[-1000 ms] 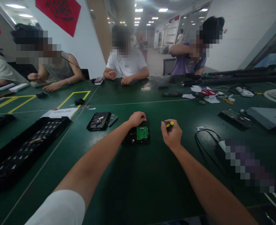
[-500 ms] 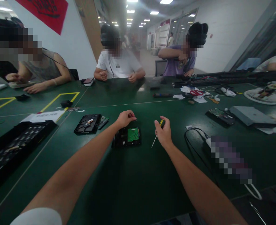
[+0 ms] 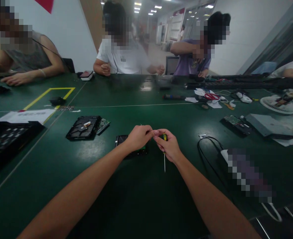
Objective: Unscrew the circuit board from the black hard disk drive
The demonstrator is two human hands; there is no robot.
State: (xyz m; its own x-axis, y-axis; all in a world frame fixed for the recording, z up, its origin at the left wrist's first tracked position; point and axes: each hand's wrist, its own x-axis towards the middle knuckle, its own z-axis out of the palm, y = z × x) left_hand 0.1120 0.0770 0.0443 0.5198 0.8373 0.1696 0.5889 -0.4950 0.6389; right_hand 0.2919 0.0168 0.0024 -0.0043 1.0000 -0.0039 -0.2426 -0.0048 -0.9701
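Note:
My left hand (image 3: 139,137) is closed in a pinch above a black hard drive (image 3: 121,139) with a green circuit board, and covers much of it. Whatever the pinch holds is too small to make out. Fingertips of both hands meet just right of the drive. A screwdriver (image 3: 164,136) with a yellow and black handle rests in my right hand (image 3: 170,146), its thin shaft pointing down toward the table. Left of the drive lie a black square drive casing (image 3: 83,127) and a loose circuit board (image 3: 103,126).
A long black tray-like housing (image 3: 14,142) lies at left. On the right are a cable (image 3: 200,149), another drive (image 3: 236,125), a grey metal box (image 3: 271,124) and a round white grille (image 3: 278,104). Several people sit across the green table (image 3: 146,205).
My left hand has moved right and nearer, over the drive, and now meets my right hand's fingertips. The screwdriver has swung to point straight down. The view has shifted a little.

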